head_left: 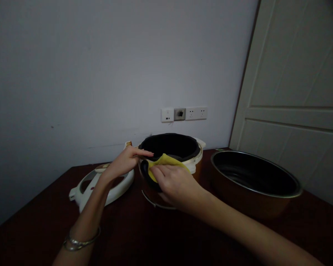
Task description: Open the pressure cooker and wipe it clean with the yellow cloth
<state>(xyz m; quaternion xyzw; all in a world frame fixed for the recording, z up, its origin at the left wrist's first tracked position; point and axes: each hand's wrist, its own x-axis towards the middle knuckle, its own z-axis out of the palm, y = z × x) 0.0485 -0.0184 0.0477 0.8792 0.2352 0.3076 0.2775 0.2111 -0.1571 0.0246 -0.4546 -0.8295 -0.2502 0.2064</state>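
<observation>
An electric cooker with a white rim and dark inside stands before the wall. My right hand is closed on a yellow cloth, pressing it to the dark front panel of the cooker. At the cooker's left rim, my left hand has its fingers stretched out flat and holds nothing. Behind my left forearm lies a white cooker lid, partly hidden. My right hand covers much of the cooker's front.
A wide, dark-lined pot with a metal rim stands on the right of the dark red table. Wall sockets sit above the cooker. A white panelled door is at the right.
</observation>
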